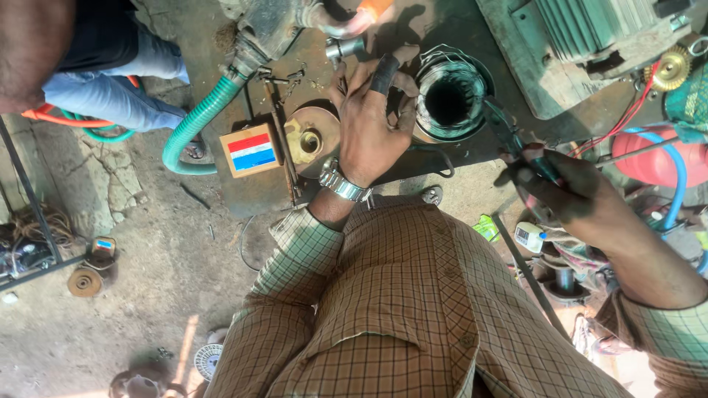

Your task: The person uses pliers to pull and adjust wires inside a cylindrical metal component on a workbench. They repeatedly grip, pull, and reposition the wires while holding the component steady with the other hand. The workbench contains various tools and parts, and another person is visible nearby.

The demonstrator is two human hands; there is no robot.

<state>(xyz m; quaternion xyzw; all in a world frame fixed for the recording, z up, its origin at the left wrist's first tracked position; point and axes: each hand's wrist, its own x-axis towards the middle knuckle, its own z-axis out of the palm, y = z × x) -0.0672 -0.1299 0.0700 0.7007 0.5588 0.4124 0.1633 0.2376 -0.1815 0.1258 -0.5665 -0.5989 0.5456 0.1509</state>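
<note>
The stator, with green windings, stands on the table. The left hand rests against its left side, fingers spread. The right hand, to the stator's right, grips pliers whose tips touch the rim.

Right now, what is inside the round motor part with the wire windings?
Inside the stator, only a dark, hollow bore shows, ringed by greenish wire coils. Its bottom is in shadow. The left hand covers its left edge; the right hand holds pliers beside it.
</note>
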